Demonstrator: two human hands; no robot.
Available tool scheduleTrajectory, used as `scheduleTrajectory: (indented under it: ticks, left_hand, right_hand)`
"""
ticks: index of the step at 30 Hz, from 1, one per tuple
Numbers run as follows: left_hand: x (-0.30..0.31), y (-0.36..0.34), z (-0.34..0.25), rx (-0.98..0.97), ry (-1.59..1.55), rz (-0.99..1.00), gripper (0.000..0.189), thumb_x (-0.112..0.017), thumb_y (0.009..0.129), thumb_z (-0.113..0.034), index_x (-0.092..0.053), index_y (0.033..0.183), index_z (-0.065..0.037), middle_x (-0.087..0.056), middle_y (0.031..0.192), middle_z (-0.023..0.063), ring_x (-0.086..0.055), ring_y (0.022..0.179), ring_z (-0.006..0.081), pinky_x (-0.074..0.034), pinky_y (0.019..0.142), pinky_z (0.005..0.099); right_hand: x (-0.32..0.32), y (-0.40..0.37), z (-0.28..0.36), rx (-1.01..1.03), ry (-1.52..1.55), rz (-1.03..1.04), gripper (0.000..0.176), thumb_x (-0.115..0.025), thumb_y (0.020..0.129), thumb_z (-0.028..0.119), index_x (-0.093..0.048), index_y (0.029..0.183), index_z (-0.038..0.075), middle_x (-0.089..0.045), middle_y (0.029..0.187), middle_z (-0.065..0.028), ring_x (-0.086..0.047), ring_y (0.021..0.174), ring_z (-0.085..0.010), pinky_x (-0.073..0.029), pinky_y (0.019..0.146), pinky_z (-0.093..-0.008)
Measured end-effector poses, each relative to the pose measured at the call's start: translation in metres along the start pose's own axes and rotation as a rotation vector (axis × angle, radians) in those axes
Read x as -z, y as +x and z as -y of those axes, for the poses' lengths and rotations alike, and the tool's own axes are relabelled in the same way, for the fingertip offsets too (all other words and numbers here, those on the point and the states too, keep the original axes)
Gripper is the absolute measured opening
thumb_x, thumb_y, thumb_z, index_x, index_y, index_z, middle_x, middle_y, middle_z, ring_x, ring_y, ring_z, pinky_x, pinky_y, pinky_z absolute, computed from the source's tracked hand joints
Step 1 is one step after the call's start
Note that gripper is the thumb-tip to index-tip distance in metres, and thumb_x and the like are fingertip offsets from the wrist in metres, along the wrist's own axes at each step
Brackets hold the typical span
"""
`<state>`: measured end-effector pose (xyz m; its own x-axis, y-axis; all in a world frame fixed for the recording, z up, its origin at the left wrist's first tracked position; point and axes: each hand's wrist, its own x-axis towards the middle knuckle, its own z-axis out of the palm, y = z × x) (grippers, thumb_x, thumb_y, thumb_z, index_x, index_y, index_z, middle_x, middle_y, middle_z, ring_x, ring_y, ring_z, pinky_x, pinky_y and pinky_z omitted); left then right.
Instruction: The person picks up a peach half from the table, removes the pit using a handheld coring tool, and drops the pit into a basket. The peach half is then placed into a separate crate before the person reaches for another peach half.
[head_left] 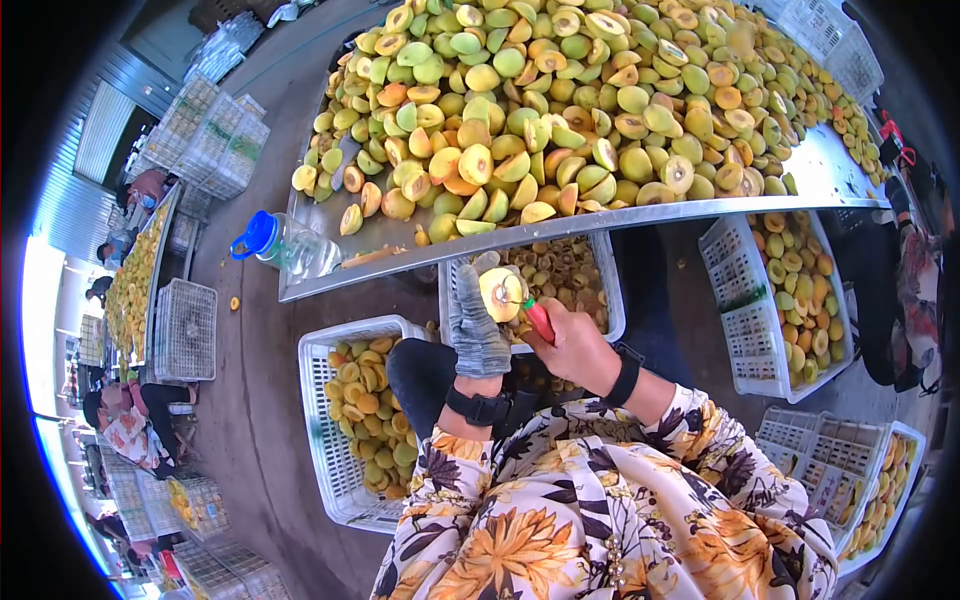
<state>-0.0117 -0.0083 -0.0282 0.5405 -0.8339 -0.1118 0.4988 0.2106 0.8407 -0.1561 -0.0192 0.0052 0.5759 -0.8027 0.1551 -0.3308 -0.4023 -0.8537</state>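
My left hand [481,325], in a grey striped glove, holds a halved apricot [497,287] with its cut face up. My bare right hand [575,345] grips a pitting tool by its red and green handle [540,318]. The tool's thin metal end touches the middle of the cut face, by the stone. Below both hands stands a white crate [612,285] with brownish pits and scraps in it. A heap of halved apricots [560,110] covers much of the metal table [600,222] in front of me.
A water bottle with a blue cap [262,235] stands at the table's left corner. Crates of apricot halves flank me: one at the left [320,420], one at the right [735,310], another at the lower right [905,450]. Other people [135,425] sit at the far left.
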Motion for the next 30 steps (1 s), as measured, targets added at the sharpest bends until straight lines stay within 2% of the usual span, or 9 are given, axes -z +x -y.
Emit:
scheduleTrajectory:
  ticks: [5,12,15,18,22,25,27,29,30]
  left_hand:
    - [-0.015,-0.011,-0.002,-0.065,0.061,0.078,0.050,-0.046,0.087,-0.047,-0.048,0.113,-0.004,-0.060,0.093,0.0131,-0.060,0.077,0.0205,-0.052,0.068,0.0318]
    - [-0.037,-0.029,-0.012,-0.104,0.118,0.124,0.052,-0.047,0.087,-0.047,-0.046,0.116,-0.003,-0.057,0.102,0.0091,-0.058,0.086,0.0189,-0.052,0.072,0.0315]
    - [-0.032,-0.028,-0.009,-0.100,0.117,0.041,0.049,-0.048,0.087,-0.045,-0.056,0.105,-0.001,-0.060,0.091,0.0077,-0.060,0.072,0.0165,-0.051,0.063,0.0266]
    - [-0.009,-0.010,-0.019,0.325,-0.117,0.205,0.031,-0.057,0.084,-0.029,-0.056,0.097,0.000,-0.062,0.078,0.0106,-0.062,0.066,0.0216,-0.052,0.054,0.0304]
    - [-0.002,0.007,-0.031,0.427,-0.085,0.241,0.027,-0.060,0.082,-0.015,-0.045,0.102,-0.004,-0.060,0.072,0.0165,-0.062,0.059,0.0251,-0.054,0.047,0.0351]
    - [0.000,0.007,-0.024,0.388,-0.176,0.166,0.030,-0.059,0.083,-0.016,-0.043,0.105,-0.006,-0.060,0.073,0.0162,-0.061,0.058,0.0250,-0.054,0.047,0.0347]
    - [-0.003,0.002,-0.014,0.260,-0.172,0.111,0.031,-0.057,0.085,-0.021,-0.043,0.108,-0.006,-0.060,0.077,0.0156,-0.061,0.061,0.0243,-0.054,0.049,0.0339]
    - [-0.004,-0.004,-0.008,0.204,-0.043,0.119,0.047,-0.050,0.085,-0.045,-0.051,0.106,-0.003,-0.061,0.084,0.0137,-0.060,0.067,0.0250,-0.052,0.059,0.0340]
    - [-0.006,-0.004,-0.003,0.125,-0.001,0.109,0.049,-0.048,0.086,-0.046,-0.049,0.109,-0.003,-0.060,0.087,0.0138,-0.060,0.068,0.0235,-0.052,0.061,0.0330]
  right_hand:
    - [-0.001,-0.007,-0.002,-0.008,0.047,0.031,0.021,-0.061,0.075,0.008,-0.042,0.079,0.000,-0.050,0.056,-0.0216,-0.053,0.054,-0.0400,-0.040,0.048,-0.0408]
    - [-0.002,-0.012,0.001,-0.028,0.081,-0.013,0.019,-0.058,0.074,0.005,-0.041,0.080,0.000,-0.049,0.055,-0.0215,-0.052,0.053,-0.0401,-0.040,0.047,-0.0409]
    - [-0.008,-0.019,-0.005,-0.081,0.099,0.047,0.017,-0.056,0.074,0.004,-0.042,0.083,-0.001,-0.049,0.056,-0.0219,-0.053,0.054,-0.0406,-0.040,0.048,-0.0411]
    - [-0.008,-0.019,-0.008,-0.061,0.093,0.142,0.018,-0.054,0.072,0.004,-0.043,0.086,-0.002,-0.051,0.058,-0.0227,-0.054,0.057,-0.0411,-0.041,0.049,-0.0419]
    - [-0.009,-0.007,-0.018,0.058,-0.056,0.247,0.020,-0.055,0.071,0.005,-0.044,0.085,-0.003,-0.053,0.059,-0.0233,-0.055,0.058,-0.0408,-0.042,0.050,-0.0423]
    - [-0.014,-0.002,-0.019,0.104,-0.017,0.233,0.020,-0.056,0.071,0.005,-0.044,0.086,-0.002,-0.052,0.057,-0.0221,-0.055,0.056,-0.0392,-0.043,0.050,-0.0409]
    - [-0.016,-0.002,-0.015,-0.048,0.078,0.174,0.021,-0.058,0.072,0.005,-0.044,0.086,-0.002,-0.051,0.057,-0.0206,-0.055,0.055,-0.0377,-0.043,0.049,-0.0395]
    - [-0.021,-0.004,-0.016,0.000,0.076,0.096,0.021,-0.059,0.073,0.006,-0.044,0.086,-0.001,-0.050,0.057,-0.0194,-0.054,0.053,-0.0365,-0.041,0.049,-0.0386]
    - [-0.021,-0.006,-0.015,-0.015,0.099,0.071,0.021,-0.059,0.073,0.005,-0.045,0.086,-0.001,-0.050,0.057,-0.0197,-0.053,0.053,-0.0365,-0.041,0.049,-0.0385]
